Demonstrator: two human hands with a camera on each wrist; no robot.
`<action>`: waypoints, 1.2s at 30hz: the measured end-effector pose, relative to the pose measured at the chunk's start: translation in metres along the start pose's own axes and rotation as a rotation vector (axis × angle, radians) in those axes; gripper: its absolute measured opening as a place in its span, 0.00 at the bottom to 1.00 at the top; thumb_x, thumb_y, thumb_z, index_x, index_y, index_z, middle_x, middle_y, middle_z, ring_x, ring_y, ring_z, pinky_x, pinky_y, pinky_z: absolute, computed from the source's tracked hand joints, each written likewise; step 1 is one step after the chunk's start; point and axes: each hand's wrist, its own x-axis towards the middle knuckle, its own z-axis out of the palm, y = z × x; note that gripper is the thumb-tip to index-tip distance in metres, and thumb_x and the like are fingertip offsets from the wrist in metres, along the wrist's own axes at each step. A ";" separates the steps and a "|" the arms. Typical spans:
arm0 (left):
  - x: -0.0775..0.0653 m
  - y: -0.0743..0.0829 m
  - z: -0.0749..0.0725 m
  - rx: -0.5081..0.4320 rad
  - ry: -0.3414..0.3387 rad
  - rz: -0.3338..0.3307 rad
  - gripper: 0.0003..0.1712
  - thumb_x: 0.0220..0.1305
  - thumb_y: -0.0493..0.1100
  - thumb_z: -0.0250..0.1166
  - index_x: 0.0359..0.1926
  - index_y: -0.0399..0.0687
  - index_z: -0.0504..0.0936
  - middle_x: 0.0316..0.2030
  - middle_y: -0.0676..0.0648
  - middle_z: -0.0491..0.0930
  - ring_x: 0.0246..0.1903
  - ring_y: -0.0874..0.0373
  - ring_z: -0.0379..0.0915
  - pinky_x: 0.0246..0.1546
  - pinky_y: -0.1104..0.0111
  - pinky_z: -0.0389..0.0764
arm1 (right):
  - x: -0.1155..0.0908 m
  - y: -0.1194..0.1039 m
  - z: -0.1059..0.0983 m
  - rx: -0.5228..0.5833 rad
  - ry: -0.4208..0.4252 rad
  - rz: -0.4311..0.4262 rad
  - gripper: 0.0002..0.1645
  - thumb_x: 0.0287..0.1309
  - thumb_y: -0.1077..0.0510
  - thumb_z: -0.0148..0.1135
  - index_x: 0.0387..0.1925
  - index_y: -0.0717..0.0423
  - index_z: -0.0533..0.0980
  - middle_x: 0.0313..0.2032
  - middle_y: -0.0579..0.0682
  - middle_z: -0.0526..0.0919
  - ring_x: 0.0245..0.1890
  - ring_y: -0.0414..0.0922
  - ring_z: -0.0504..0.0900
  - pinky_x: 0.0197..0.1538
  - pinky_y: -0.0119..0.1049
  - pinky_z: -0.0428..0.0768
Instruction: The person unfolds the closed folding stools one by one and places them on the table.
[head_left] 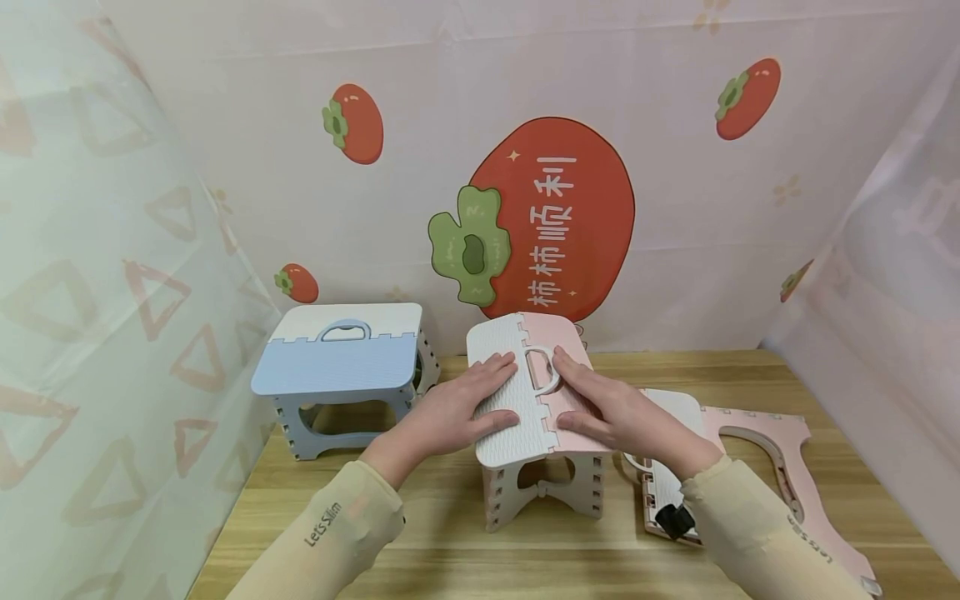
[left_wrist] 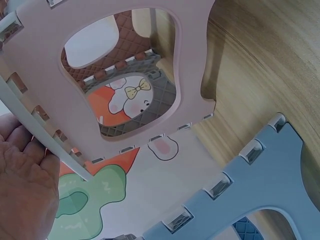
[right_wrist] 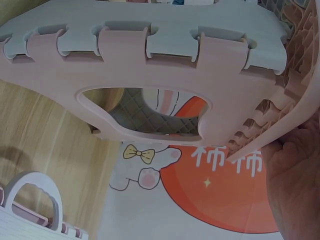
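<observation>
A pink and white folding stool (head_left: 498, 429) stands upright on its unfolded legs at the middle of the table. My left hand (head_left: 467, 406) rests on the white half of its seat, fingers extended. On the pink half lies my right hand (head_left: 611, 404), with its fingertips close to the white carry handle (head_left: 551, 382). Seen from the left wrist, the stool's pink leg panel (left_wrist: 192, 65) is upright, and the left hand (left_wrist: 27, 185) touches the seat. In the right wrist view, the right hand (right_wrist: 300, 175) is at the seat's edge beside interlocked pink and white hinges (right_wrist: 172, 47).
A blue and white folding stool (head_left: 337, 367) stands unfolded at the left. At the right, another pink and white stool (head_left: 813, 475) lies on the wooden table (head_left: 450, 558), partly under my right forearm. A persimmon-printed cloth (head_left: 675, 208) hangs behind.
</observation>
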 end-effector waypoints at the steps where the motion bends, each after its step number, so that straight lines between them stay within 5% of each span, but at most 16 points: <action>1: 0.000 0.000 0.000 0.000 0.000 -0.001 0.44 0.71 0.68 0.57 0.80 0.58 0.57 0.80 0.58 0.51 0.79 0.55 0.48 0.76 0.55 0.61 | 0.000 0.000 0.000 -0.001 0.001 0.000 0.50 0.67 0.42 0.66 0.80 0.52 0.54 0.79 0.51 0.55 0.75 0.50 0.63 0.72 0.51 0.69; 36: 0.001 0.002 -0.001 0.011 -0.032 -0.024 0.44 0.72 0.68 0.56 0.80 0.57 0.57 0.80 0.57 0.51 0.79 0.56 0.46 0.77 0.56 0.58 | -0.003 -0.004 0.001 -0.045 -0.005 0.055 0.47 0.68 0.36 0.61 0.80 0.46 0.57 0.79 0.45 0.56 0.76 0.53 0.61 0.72 0.57 0.69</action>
